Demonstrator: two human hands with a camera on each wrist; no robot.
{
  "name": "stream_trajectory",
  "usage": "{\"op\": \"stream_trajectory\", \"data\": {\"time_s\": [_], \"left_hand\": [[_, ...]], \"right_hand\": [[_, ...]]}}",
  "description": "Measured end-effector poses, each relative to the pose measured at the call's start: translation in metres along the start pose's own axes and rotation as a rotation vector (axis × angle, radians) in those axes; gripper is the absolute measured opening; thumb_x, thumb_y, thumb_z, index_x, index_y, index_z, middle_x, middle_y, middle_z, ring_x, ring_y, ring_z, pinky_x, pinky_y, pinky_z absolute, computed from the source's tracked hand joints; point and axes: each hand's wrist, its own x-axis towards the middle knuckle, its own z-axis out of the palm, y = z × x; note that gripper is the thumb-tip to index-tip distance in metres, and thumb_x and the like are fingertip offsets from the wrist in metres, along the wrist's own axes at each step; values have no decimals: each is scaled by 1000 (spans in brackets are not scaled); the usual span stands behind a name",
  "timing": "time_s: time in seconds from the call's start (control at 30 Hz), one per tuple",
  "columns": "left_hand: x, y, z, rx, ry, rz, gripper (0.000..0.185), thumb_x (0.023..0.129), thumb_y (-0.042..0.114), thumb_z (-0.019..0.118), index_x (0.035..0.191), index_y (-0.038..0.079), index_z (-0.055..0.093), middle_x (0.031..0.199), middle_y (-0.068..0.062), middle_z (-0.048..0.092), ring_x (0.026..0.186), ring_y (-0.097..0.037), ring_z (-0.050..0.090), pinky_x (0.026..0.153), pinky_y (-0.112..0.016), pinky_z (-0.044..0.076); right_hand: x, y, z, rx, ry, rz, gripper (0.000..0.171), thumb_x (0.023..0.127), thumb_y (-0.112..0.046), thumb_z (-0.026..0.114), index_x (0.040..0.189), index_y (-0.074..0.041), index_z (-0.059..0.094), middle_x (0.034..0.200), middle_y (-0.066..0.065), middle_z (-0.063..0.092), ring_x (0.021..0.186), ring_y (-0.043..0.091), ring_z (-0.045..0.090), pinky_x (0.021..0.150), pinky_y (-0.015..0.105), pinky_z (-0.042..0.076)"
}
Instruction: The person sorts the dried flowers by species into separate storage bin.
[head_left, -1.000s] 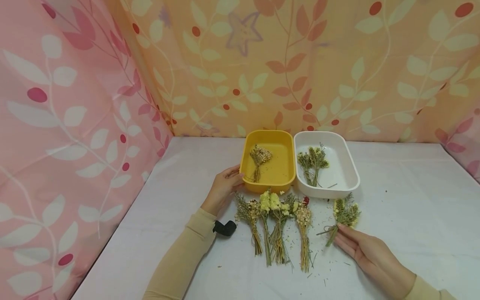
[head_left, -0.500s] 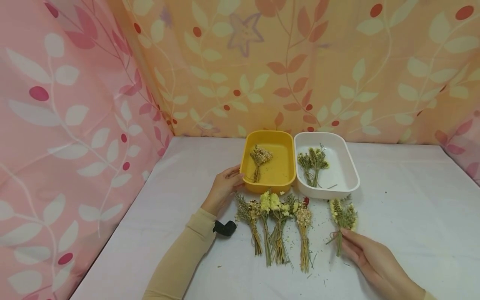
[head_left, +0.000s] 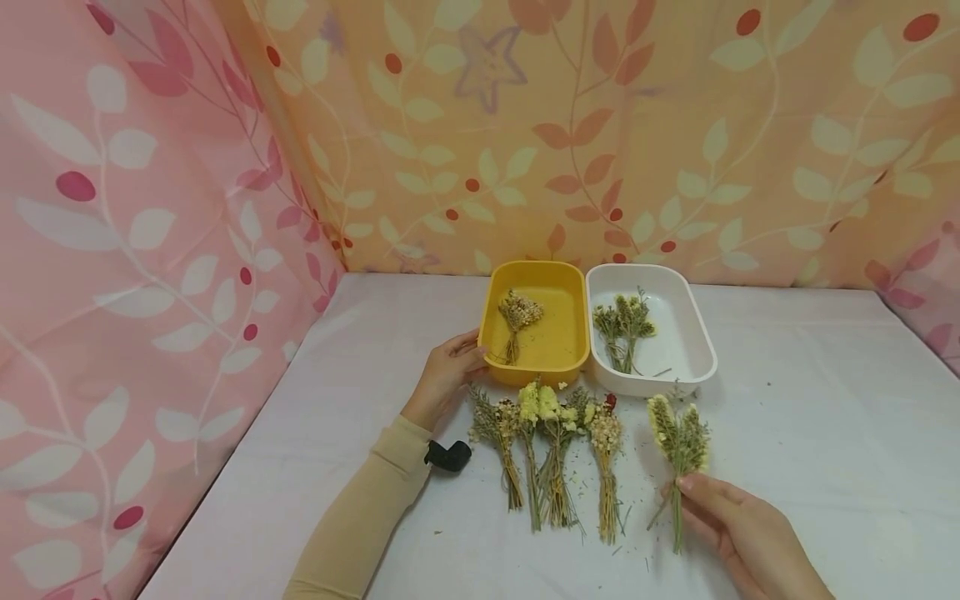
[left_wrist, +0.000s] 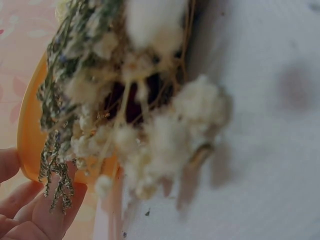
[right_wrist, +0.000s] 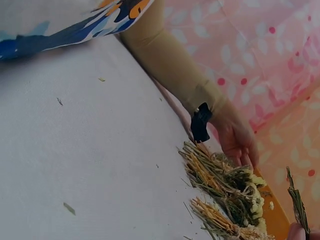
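Yellow-flowered bunch [head_left: 678, 437]: near side of white tray [head_left: 697, 350], heads toward it, beyond the fingertips of right hand [head_left: 742, 525], whose thumb and fingers pinch the stems. Left of white tray: yellow tray [head_left: 562, 312]; left hand [head_left: 444, 379], fingers relaxed, touches its left side. Near-left of white tray: row of dried bunches [head_left: 557, 475] on desk [head_left: 832, 425].

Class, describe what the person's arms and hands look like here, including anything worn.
The left sleeve is long, plain and beige, ending at the wrist, where a small black attachment sits. The left hand and right hand show no gloves. The right sleeve is out of view.
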Motion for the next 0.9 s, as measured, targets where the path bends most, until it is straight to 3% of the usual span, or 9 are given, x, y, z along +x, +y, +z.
{"op": "stream_trajectory", "data": {"time_s": [0.13,0.27,0.37,0.6,0.9], "left_hand": [[0,0,0,2,-3,6,50,100,12,61,147,6,47,145,-19,54,123,-37,62,100,-42,57],[0,0,0,8,2,6,50,100,12,61,147,6,47,146,-19,54,123,-36,62,99,-40,58],[0,0,0,12,12,-3,50,99,13,61,147,7,48,145,-17,55,122,-34,63,98,-38,58],[1,-1,1,6,15,-7,49,99,13,61,146,7,49,144,-17,55,122,-34,63,98,-36,58],[1,0,1,8,18,-6,49,99,12,61,146,6,49,143,-19,56,120,-32,65,97,-36,59]], "right_hand": [[-6,-2,2,11,2,-12,75,95,-30,69,150,7,32,110,-11,66,91,-5,67,90,26,60],[-11,-5,-1,33,-4,-43,35,96,-23,68,127,-8,61,98,-17,69,93,-4,68,88,22,60],[-12,-10,-4,38,-17,-86,9,97,-21,66,106,-20,70,97,-17,72,93,-3,69,86,20,60],[-9,-23,-8,-28,-28,-169,10,95,-24,69,105,-23,71,98,-17,74,92,-2,70,84,18,60],[6,-43,-14,89,-112,-316,19,98,-13,64,95,-28,76,99,-15,75,92,0,72,81,18,61]]}}
